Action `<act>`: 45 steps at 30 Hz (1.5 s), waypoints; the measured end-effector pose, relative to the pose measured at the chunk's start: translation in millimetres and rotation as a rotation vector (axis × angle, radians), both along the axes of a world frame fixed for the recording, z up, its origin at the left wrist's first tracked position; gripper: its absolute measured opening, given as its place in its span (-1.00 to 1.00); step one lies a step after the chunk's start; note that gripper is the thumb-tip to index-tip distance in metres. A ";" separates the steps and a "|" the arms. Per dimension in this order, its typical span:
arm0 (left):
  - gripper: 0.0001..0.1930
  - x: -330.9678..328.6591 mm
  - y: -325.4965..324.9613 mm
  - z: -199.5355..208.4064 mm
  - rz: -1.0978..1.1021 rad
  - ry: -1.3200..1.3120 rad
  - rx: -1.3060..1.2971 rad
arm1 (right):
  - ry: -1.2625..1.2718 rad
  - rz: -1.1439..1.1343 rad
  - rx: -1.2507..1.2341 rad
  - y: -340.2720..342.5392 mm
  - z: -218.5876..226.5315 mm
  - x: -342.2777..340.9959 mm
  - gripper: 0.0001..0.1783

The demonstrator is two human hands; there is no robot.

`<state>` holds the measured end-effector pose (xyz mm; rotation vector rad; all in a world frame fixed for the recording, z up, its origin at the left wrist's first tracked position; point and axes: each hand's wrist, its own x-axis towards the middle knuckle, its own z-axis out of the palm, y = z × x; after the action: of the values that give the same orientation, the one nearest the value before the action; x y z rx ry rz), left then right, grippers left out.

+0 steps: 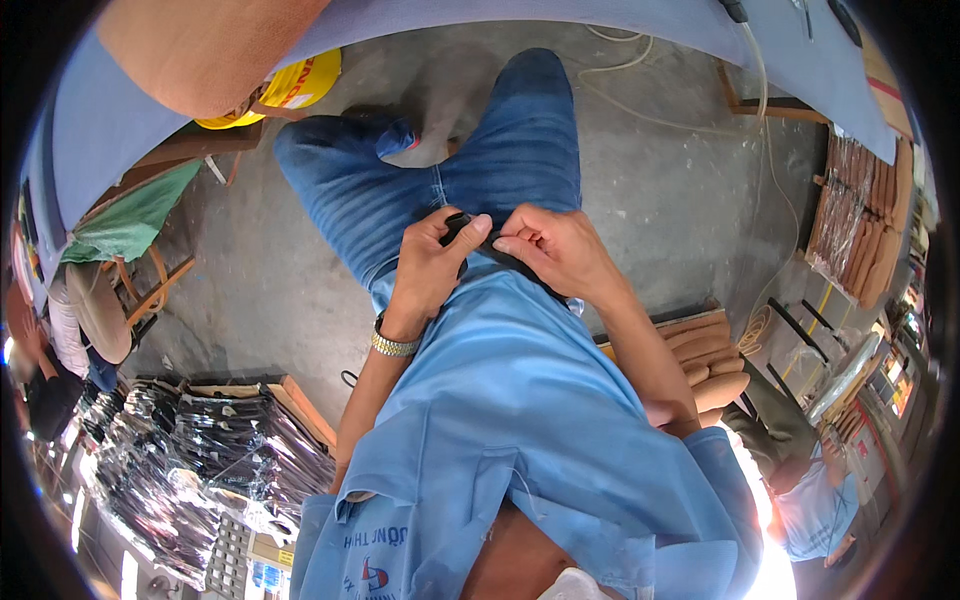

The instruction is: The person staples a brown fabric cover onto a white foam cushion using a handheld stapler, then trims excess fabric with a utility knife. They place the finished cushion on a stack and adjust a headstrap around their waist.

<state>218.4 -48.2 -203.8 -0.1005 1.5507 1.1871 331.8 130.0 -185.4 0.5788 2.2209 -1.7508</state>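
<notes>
At my waist, a black strap or belt [518,264] crosses between the light blue shirt [500,380] and the blue jeans [440,190]. My left hand [432,258], with a metal-banded watch [395,346] on its wrist, is closed around a small black piece, its thumb on top. My right hand [562,250] has its fingers curled and its thumb pressed in at the strap, close beside the left. The fingers hide most of what they grip, and I cannot tell whether the black piece joins the strap.
A blue-covered table [420,12] curves along the front, bearing a large brown padded piece [205,50]. Yellow bag-like thing [305,85] sits beneath it. Cables [765,150] trail over the grey floor. Stacks of plastic-wrapped dark pieces [240,440] and brown pieces [860,215] stand around; other people sit nearby.
</notes>
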 end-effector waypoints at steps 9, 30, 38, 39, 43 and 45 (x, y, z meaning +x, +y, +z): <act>-0.68 -7.2 11.5 -4.5 -0.023 0.045 0.106 | 0.021 0.113 0.108 26.3 1.3 14.9 -0.75; -0.64 -1.1 20.3 -7.9 -0.038 0.211 0.143 | -0.014 -0.018 -0.085 22.8 -9.7 22.3 -0.80; -0.67 -4.6 16.9 -10.8 -0.071 0.130 0.132 | -0.083 -0.190 -0.377 16.5 -15.9 17.1 -0.80; -0.68 -5.0 17.5 -7.6 -0.069 0.125 0.133 | -0.097 -0.199 -0.355 18.5 -12.3 12.3 -0.80; -0.64 -5.4 18.3 -2.5 -0.026 0.071 0.138 | -0.128 -0.237 -0.360 16.7 -10.6 2.6 -0.79; -0.68 -6.2 16.6 0.2 -0.019 0.023 0.122 | -0.096 -0.253 -0.375 14.3 -10.5 0.4 -0.80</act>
<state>212.2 -31.7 -203.6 0.0086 1.4917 1.2687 332.2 144.2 -195.9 0.8589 1.7511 -2.1426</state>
